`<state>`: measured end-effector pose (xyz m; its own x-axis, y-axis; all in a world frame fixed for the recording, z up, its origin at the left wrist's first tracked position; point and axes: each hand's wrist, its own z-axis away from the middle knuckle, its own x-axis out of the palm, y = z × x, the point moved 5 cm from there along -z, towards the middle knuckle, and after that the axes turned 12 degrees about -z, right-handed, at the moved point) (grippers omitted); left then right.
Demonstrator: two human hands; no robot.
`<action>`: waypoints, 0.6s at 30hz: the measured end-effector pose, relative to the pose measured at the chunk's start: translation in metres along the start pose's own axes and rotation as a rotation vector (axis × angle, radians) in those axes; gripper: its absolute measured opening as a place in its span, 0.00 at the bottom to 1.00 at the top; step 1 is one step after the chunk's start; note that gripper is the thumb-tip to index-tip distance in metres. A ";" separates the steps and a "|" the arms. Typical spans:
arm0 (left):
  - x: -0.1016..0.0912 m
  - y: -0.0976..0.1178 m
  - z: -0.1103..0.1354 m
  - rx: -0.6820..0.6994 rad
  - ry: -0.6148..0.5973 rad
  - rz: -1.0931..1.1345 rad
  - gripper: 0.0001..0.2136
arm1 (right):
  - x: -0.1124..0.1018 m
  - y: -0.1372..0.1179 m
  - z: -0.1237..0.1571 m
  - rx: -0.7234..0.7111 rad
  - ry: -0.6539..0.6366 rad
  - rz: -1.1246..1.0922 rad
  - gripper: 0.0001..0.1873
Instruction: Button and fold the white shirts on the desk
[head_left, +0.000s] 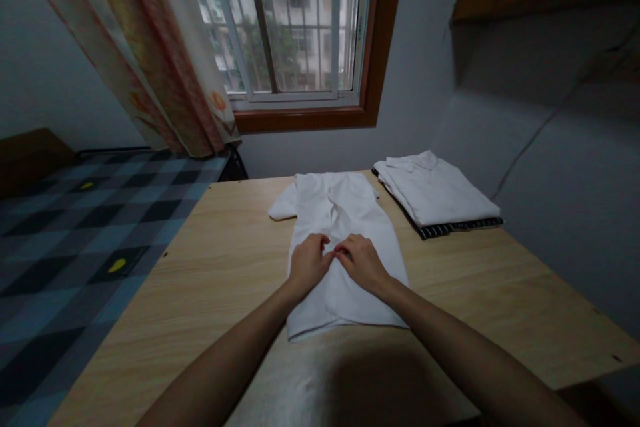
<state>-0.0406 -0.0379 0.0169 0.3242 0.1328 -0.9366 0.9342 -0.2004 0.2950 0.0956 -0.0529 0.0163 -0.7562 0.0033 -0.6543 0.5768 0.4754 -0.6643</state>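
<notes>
A white short-sleeved shirt (365, 213) lies spread on the wooden table, its front facing up and its hem toward me. One sleeve sticks out at the left. Both hands meet over the middle of the shirt's front placket. My left hand (311, 260) is closed, thumb and fingers pinching the cloth at the placket. Right beside it, my right hand (361, 260) also pinches there, its fingertips touching or nearly touching the left thumb. Whether a button is between the fingers is too small to make out.
On the table (220, 267), at the back right, sits a stack of folded white clothes (435, 187) over a dark striped cloth (440, 229). A bed with a checked cover (125, 213) stands at the left. Behind are a window (300, 27) and a patterned curtain (165, 47).
</notes>
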 end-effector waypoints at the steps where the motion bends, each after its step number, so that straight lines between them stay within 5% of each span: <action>1: 0.000 0.001 0.000 0.013 -0.005 -0.013 0.09 | 0.001 0.001 0.001 0.023 -0.001 0.017 0.04; 8: 0.004 -0.001 -0.001 0.026 -0.017 0.116 0.01 | 0.000 0.007 -0.001 0.124 0.052 -0.007 0.01; 18: 0.009 -0.009 -0.006 0.042 -0.040 0.539 0.05 | -0.002 0.019 -0.003 0.112 0.093 -0.274 0.03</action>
<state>-0.0452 -0.0289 0.0072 0.7493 -0.0367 -0.6612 0.6299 -0.2686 0.7287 0.1066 -0.0411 0.0060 -0.9104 -0.0285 -0.4128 0.3740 0.3699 -0.8505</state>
